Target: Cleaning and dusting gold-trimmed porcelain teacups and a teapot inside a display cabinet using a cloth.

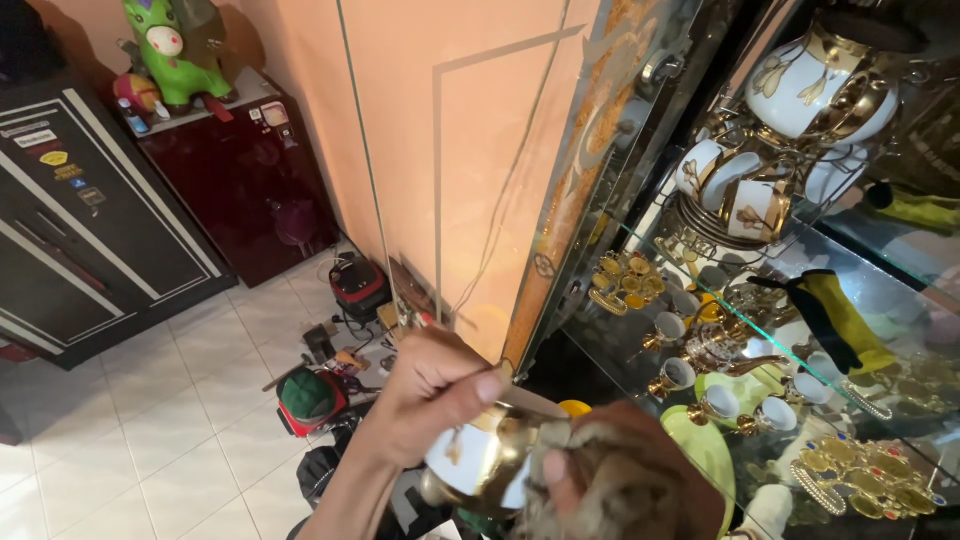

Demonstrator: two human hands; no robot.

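Left hand (430,395) had its fingers curled snug around the white and gold porcelain teapot (480,462), thumb pressed on top. Right hand (610,480) was closed over a grey fuzzy cloth (560,440), bunched right against the pot's gold side just below the left thumb. I'd say keep the left grip firm and rub lightly, well away from the glass cabinet shelf (800,330).
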